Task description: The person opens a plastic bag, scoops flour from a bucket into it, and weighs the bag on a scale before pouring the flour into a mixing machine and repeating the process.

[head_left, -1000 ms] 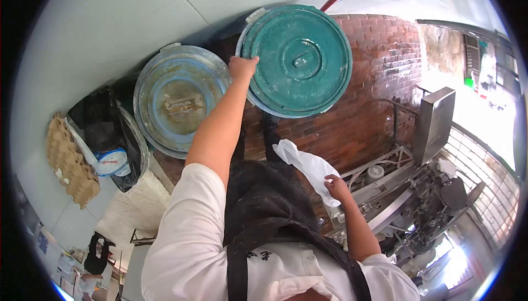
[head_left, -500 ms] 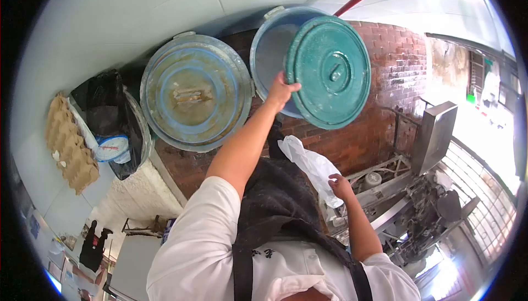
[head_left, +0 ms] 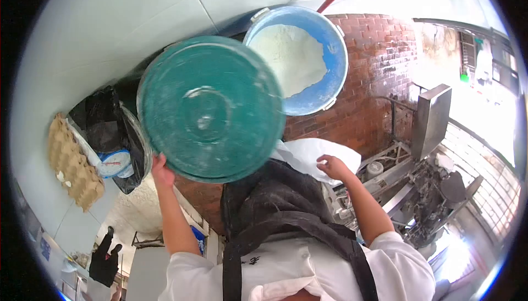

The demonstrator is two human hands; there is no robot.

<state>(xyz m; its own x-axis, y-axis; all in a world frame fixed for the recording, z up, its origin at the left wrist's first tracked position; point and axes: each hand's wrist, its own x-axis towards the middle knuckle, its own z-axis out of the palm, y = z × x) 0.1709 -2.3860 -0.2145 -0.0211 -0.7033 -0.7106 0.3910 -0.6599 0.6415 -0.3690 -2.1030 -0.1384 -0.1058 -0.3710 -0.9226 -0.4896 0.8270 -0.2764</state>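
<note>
My left hand (head_left: pixel 163 174) grips the near left rim of a large round green lid (head_left: pixel 242 114), somewhat blurred by motion. The lid hangs over the spot of the left-hand bin and hides nearly all of it. To its right stands a blue bucket (head_left: pixel 337 53), uncovered, with white powder (head_left: pixel 283 59) inside. My right hand (head_left: pixel 335 168) has its fingers closed on a white plastic bag (head_left: pixel 313 152), held in front of my black apron (head_left: pixel 272 191).
Egg cartons (head_left: pixel 74 163) and a bin lined with a black bag (head_left: pixel 104 122) are at the left. A metal machine frame (head_left: pixel 393 174) stands at the right on the brick floor (head_left: pixel 368 75). Another person (head_left: pixel 104 262) is at the lower left.
The green lid has moved left, off the blue bucket and over the neighbouring bin, carried by my left hand. The white powder now shows. My right hand stays near the same place with the bag.
</note>
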